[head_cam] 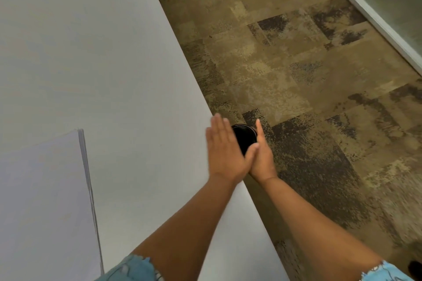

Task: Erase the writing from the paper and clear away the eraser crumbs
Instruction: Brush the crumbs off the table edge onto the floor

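Observation:
A stack of white paper (43, 201) lies at the lower left of the white table (102, 64); no writing shows on its top sheet. My left hand (222, 150) lies flat, fingers straight, at the table's right edge. My right hand (262, 155) is held just off that edge, fingers straight and set on edge, its base touching my left hand. Below and between the hands stands a round black bin (243, 136) on the floor. No eraser or crumbs can be made out.
Mottled brown carpet (296, 64) covers the floor to the right of the table. A pale wall base (376, 18) runs along the upper right. A dark shape (415, 267) sits at the lower right corner.

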`<state>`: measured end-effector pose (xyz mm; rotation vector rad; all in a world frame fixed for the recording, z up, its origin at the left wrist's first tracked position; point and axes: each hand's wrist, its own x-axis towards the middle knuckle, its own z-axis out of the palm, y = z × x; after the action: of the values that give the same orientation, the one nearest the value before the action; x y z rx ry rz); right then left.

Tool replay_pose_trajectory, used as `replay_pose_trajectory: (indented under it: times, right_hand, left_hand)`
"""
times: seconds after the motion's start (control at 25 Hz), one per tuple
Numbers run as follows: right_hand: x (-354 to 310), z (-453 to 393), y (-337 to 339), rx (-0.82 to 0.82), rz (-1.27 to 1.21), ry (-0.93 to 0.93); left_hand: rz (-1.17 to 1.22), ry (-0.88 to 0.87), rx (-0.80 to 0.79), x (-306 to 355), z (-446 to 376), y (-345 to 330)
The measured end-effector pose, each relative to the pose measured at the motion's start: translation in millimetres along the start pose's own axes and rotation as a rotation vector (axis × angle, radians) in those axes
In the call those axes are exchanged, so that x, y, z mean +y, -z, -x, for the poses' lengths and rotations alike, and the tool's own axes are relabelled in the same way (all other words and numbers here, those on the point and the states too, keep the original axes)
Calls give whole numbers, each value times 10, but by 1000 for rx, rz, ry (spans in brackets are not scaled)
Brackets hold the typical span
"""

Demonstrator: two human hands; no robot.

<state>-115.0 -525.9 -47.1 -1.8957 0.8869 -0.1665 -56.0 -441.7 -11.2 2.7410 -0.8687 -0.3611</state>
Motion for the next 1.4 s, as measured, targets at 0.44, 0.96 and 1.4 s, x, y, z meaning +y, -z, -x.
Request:
replay_pose_trajectory:
  times: [0.44,0.96,1.4]
  right_hand:
    - [-17,43,70,32,135,1]
    - [-25,120,71,79,189,16]
    - [-37,152,111,34,183,-13]
  left_hand:
    - [199,183,361,-891,283,372]
    - [25,115,67,-263,182,32]
    - [312,-241,226,-411,-37,238]
